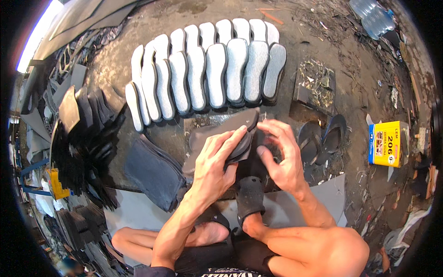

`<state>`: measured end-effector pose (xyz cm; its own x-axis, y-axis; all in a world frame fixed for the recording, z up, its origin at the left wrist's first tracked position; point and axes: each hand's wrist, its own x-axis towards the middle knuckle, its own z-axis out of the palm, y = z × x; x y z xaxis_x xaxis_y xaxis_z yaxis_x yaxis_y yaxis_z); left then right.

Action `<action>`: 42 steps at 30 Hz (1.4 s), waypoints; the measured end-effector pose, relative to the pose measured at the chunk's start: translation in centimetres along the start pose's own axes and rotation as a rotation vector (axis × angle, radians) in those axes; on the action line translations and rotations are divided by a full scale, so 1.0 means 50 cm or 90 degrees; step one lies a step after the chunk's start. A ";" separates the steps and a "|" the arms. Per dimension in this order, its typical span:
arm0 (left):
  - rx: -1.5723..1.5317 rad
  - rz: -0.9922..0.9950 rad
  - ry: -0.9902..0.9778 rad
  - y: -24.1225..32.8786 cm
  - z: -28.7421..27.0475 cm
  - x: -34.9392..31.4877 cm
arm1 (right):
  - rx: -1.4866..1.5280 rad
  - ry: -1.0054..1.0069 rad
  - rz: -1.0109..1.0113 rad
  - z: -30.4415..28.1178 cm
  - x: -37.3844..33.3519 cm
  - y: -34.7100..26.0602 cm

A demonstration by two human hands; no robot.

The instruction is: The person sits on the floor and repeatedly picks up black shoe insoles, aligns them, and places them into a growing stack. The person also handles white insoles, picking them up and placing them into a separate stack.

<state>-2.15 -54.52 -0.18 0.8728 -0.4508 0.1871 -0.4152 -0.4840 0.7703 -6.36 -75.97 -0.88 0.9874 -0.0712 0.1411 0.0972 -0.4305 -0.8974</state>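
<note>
My left hand (pixel 212 159) grips a few dark foam shoe soles (pixel 247 121), held at a slant above the work spot, with fingers over the top and thumb underneath. To their right is my right hand (pixel 282 159), its fingers curved and apart; the fingertips are close to the soles' edge, and nothing shows in them. A pile of flat black sheet pieces (pixel 150 168) lies left of my left forearm. Beyond my hands, soles with whitish tops (pixel 217 74) stand in two curved rows on the ground.
Black flip-flops (pixel 310 141) lie to the right, and a yellow tin (pixel 386 144) stands farther right. A board with scraps (pixel 315 85) and a clear plastic bottle (pixel 377 22) are beyond. Dark cut pieces (pixel 87 115) crowd the left. A grey sheet (pixel 318 198) lies under my legs.
</note>
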 end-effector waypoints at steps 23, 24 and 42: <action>-0.613 -0.236 -0.004 0.050 0.016 -0.032 | -0.172 0.089 -0.182 0.006 -0.032 -0.051; -0.644 -0.290 -0.016 0.058 0.009 -0.027 | -0.172 0.082 -0.196 0.004 -0.031 -0.049; -0.551 -0.232 0.003 0.005 0.040 -0.080 | -0.035 0.042 0.025 0.022 -0.064 -0.051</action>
<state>-6.27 -54.34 -1.95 0.9130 -0.3776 -0.1543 0.2180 0.1320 0.9670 -9.66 -73.67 0.48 0.9800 -0.1470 0.1343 0.0491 -0.4753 -0.8785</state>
